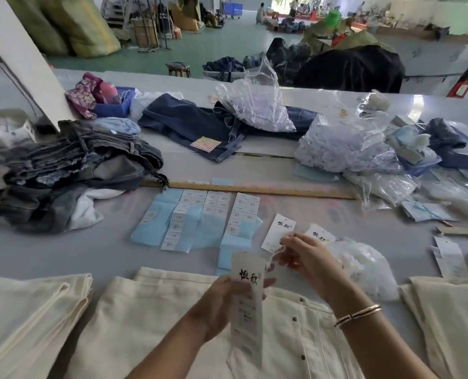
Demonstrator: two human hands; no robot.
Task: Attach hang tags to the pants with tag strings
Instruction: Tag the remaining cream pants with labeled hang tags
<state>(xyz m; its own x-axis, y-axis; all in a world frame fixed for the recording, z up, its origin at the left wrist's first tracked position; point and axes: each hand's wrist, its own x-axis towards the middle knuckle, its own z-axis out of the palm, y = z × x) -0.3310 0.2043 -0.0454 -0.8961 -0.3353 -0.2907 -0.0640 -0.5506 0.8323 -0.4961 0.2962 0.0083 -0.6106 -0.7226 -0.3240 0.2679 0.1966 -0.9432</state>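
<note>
Cream pants lie nearest me, and above them my left hand grips a long hang tag upright while my right hand pinches a thin string at its top.

Green floor, white pillar at left, wooden stool, daylight from far doorway.

Cream pants noted at 6 o'clock, white hang tag printed with black characters, pale blue label sheets at centre, dark blue jeans at 12 o'clock, floral purple cloth recorded at 10 o'clock
</note>
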